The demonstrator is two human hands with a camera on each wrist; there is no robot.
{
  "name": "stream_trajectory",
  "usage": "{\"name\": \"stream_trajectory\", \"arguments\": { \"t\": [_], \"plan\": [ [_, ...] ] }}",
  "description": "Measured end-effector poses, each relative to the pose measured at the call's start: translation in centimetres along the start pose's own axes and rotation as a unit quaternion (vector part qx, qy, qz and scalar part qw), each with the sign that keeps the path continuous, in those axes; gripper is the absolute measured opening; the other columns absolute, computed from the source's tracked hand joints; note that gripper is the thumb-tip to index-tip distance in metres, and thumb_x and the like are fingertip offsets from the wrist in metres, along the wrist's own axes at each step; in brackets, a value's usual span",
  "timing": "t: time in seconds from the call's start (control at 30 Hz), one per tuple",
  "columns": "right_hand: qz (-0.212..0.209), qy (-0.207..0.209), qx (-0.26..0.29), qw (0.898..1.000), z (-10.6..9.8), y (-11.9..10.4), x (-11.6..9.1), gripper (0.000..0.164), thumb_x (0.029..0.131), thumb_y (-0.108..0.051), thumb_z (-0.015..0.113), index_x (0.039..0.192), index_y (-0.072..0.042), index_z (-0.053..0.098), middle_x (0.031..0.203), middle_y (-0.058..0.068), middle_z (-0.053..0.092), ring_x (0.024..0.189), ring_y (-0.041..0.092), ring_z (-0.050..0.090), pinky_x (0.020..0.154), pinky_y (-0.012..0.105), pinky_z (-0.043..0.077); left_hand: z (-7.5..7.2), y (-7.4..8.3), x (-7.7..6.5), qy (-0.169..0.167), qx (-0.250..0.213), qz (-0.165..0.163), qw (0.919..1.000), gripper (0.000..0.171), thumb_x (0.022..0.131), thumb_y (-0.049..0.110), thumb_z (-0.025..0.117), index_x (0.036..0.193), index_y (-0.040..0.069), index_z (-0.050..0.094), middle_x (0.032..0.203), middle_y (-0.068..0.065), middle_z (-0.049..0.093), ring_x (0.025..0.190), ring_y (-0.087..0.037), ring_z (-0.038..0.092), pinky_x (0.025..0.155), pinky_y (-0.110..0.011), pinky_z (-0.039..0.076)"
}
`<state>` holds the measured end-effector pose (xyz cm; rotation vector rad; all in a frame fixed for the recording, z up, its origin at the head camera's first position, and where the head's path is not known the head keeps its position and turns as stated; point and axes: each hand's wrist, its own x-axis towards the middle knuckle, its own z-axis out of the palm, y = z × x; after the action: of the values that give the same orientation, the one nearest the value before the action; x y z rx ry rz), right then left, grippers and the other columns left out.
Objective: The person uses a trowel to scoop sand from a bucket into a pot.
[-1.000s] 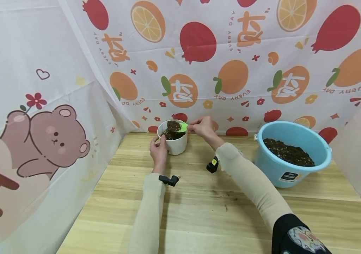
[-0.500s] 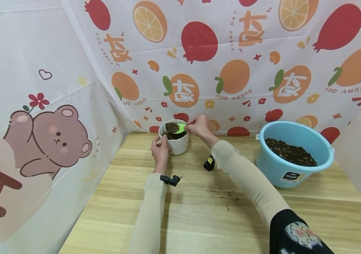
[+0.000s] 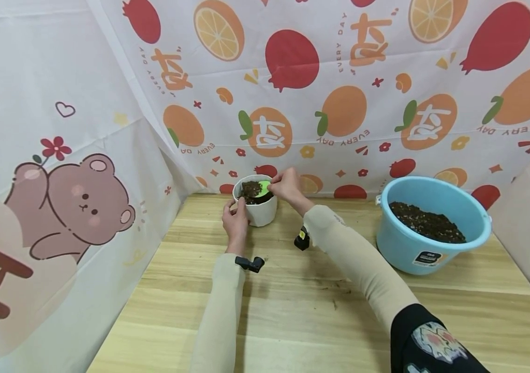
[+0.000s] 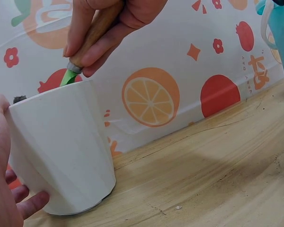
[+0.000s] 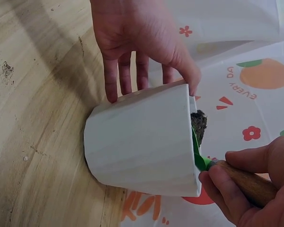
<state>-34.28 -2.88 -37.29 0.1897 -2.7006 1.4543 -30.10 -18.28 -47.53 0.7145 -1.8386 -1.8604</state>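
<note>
A white flower pot [image 3: 264, 213] with dark soil [image 3: 250, 190] in it stands upright near the back of the table. My left hand [image 3: 235, 224] steadies it from the left, its thumb at the rim and its fingers along the outer side, as the right wrist view shows. With my right hand [image 3: 287, 187] I grip the wooden handle [image 5: 248, 182] of a small trowel. Its green blade [image 3: 264, 188] reaches over the right rim into the pot. A clump of soil [image 5: 199, 126] shows above the rim beside the blade. The blade's tip is hidden.
A light blue bucket [image 3: 397, 243] holding dark soil [image 3: 425, 223] stands to the right on the wooden table [image 3: 293, 321]. Crumbs of soil lie on the table's middle. A fruit-patterned cloth [image 3: 339, 67] hangs close behind the pot.
My right hand has shifted slightly left, closer to the pot's rim, and the trowel blade has moved farther in and tilted. The left hand keeps its place on the pot.
</note>
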Motion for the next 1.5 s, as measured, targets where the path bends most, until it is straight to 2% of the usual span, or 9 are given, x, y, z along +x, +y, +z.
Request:
{"name": "stream_trajectory", "arguments": {
  "t": [0.17, 0.37, 0.57, 0.67, 0.9, 1.03, 1.2, 1.4, 1.5],
  "plan": [
    [-0.003, 0.007, -0.012, 1.000, 0.1, 0.0, 0.1, 0.006, 0.084, -0.014, 0.078, 0.085, -0.009, 0.081, 0.093, 0.006, 0.079, 0.089, 0.020, 0.070, 0.071, 0.030, 0.056, 0.0, 0.2, 0.0, 0.003, 0.002, 0.001, 1.0000, 0.047, 0.095, 0.047, 0.064, 0.132, 0.018, 0.062, 0.093, -0.001, 0.056, 0.066, -0.010, 0.053, 0.082, -0.052, 0.060],
    [-0.001, -0.002, -0.012, 1.000, 0.5, -0.1, -0.1, 0.007, 0.086, -0.013, 0.075, 0.088, -0.010, 0.081, 0.097, 0.004, 0.079, 0.093, 0.018, 0.071, 0.072, 0.031, 0.059, -0.1, 0.1, 0.0, 0.004, 0.009, -0.002, 1.0000, 0.049, 0.095, 0.048, 0.064, 0.133, 0.017, 0.061, 0.098, -0.003, 0.057, 0.071, -0.011, 0.054, 0.078, -0.045, 0.060],
    [-0.025, -0.004, -0.017, 1.000, 1.0, -0.2, -0.1, 0.009, 0.087, -0.009, 0.072, 0.090, -0.007, 0.081, 0.100, 0.007, 0.079, 0.099, 0.021, 0.071, 0.082, 0.036, 0.061, 0.0, 0.1, 0.0, 0.001, 0.003, 0.004, 1.0000, 0.049, 0.095, 0.048, 0.064, 0.132, 0.016, 0.061, 0.097, -0.003, 0.057, 0.073, -0.012, 0.054, 0.085, -0.053, 0.060],
    [-0.036, -0.004, -0.026, 0.999, 1.1, -0.3, -0.2, 0.010, 0.088, -0.009, 0.072, 0.090, -0.007, 0.081, 0.100, 0.007, 0.079, 0.101, 0.022, 0.071, 0.085, 0.038, 0.061, 0.1, 0.1, 0.0, 0.003, 0.004, 0.005, 1.0000, 0.049, 0.095, 0.048, 0.064, 0.132, 0.016, 0.061, 0.097, -0.003, 0.057, 0.072, -0.011, 0.054, 0.084, -0.053, 0.060],
    [-0.055, -0.006, -0.041, 0.998, 1.2, -0.4, -0.3, 0.014, 0.091, -0.010, 0.069, 0.098, -0.004, 0.080, 0.104, 0.008, 0.079, 0.107, 0.024, 0.070, 0.094, 0.041, 0.058, 0.1, 0.1, 0.0, 0.006, 0.007, 0.005, 0.9999, 0.047, 0.095, 0.047, 0.064, 0.132, 0.017, 0.062, 0.095, -0.002, 0.057, 0.074, -0.010, 0.054, 0.072, -0.039, 0.061],
    [-0.078, -0.007, -0.065, 0.995, 1.3, -0.5, -0.3, 0.019, 0.092, -0.011, 0.068, 0.104, -0.003, 0.079, 0.107, 0.009, 0.078, 0.110, 0.026, 0.070, 0.105, 0.043, 0.052, 0.1, 0.0, 0.1, 0.007, 0.009, 0.004, 0.9999, 0.049, 0.094, 0.050, 0.064, 0.132, 0.017, 0.062, 0.095, -0.001, 0.056, 0.075, -0.010, 0.054, 0.073, -0.039, 0.061],
    [-0.097, -0.013, -0.080, 0.992, 1.4, -0.5, -0.4, 0.021, 0.092, -0.010, 0.065, 0.107, -0.002, 0.078, 0.109, 0.010, 0.077, 0.108, 0.025, 0.071, 0.104, 0.043, 0.053, 0.1, 0.1, 0.0, 0.009, 0.010, 0.001, 0.9999, 0.049, 0.095, 0.049, 0.063, 0.132, 0.017, 0.062, 0.097, -0.002, 0.057, 0.077, -0.010, 0.055, 0.078, -0.044, 0.061],
    [-0.117, -0.015, -0.091, 0.989, 1.4, -0.6, -0.4, 0.020, 0.093, -0.006, 0.064, 0.107, -0.001, 0.077, 0.109, 0.012, 0.077, 0.102, 0.025, 0.073, 0.093, 0.041, 0.059, 0.1, 0.1, 0.0, 0.008, 0.007, 0.002, 0.9999, 0.047, 0.095, 0.046, 0.064, 0.132, 0.017, 0.061, 0.097, -0.002, 0.057, 0.076, -0.011, 0.054, 0.077, -0.043, 0.060],
    [-0.124, -0.018, -0.104, 0.987, 1.4, -0.7, -0.4, 0.020, 0.093, -0.006, 0.065, 0.108, -0.001, 0.077, 0.109, 0.012, 0.077, 0.101, 0.024, 0.073, 0.093, 0.040, 0.060, 0.1, 0.1, 0.0, 0.009, 0.005, 0.002, 0.9999, 0.047, 0.095, 0.045, 0.064, 0.132, 0.016, 0.061, 0.096, -0.002, 0.056, 0.075, -0.011, 0.054, 0.075, -0.042, 0.060]
  ]
}}
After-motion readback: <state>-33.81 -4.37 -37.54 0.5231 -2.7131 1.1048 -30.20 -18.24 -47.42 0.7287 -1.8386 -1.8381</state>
